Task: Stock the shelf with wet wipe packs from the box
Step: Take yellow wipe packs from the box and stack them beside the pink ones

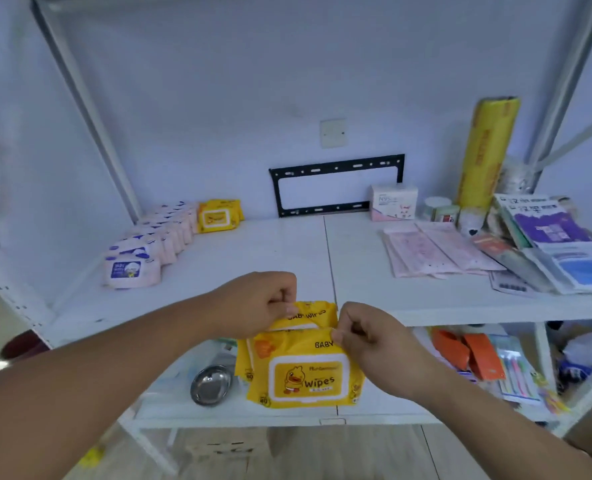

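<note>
Two yellow baby wipe packs hang in front of the white shelf's [253, 258] front edge. My left hand [256, 303] pinches the top edge of the rear pack [308, 315]. My right hand [367, 336] pinches the top edge of the front pack [305, 375], whose duck label faces me. At the back left of the shelf stand more yellow wipe packs [218, 216] next to a row of several pink-and-white wipe packs [149, 247]. The box is not in view.
Right half of the shelf holds a small N95 box [393, 201], flat pink packets [433, 251], booklets [557, 237] and an upright yellow roll [488, 150]. A black bracket [336, 185] hangs on the wall behind. The lower shelf carries a steel bowl [213, 384], orange items and toothbrushes [516, 372].
</note>
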The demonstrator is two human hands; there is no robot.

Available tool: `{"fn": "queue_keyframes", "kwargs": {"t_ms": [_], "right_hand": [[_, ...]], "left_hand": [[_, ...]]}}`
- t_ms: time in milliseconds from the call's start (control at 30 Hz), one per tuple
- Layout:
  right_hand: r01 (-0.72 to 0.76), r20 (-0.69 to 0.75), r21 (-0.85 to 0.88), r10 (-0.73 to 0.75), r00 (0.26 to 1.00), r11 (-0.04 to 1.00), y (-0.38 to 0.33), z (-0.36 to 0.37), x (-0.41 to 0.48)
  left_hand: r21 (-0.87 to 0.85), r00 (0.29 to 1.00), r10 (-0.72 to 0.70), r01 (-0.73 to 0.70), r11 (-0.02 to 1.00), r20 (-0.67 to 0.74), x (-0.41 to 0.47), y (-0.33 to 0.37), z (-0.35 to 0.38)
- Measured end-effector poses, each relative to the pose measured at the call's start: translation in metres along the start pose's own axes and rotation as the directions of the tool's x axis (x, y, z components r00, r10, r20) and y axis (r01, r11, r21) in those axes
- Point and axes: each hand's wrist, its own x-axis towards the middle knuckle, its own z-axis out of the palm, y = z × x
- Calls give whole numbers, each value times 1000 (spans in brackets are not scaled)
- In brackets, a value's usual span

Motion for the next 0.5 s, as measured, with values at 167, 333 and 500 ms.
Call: {"fn": "queue_keyframes", "kwargs": {"t_ms": [167,333,500], "right_hand": [[-5,-22,3,5,1000,1000,-28,44,30],[-45,-97,-28,42,994,999,-55,91,71],[-89,-164,-19,85,983,996,-88,148,113]], "left_hand": [[38,1000,6,-6,999,6,-13,-44,-41],[58,996,78,-80,995,31,-8,-101,-76],[61,987,143,-147,987,68,-7,-168,-113]]}}
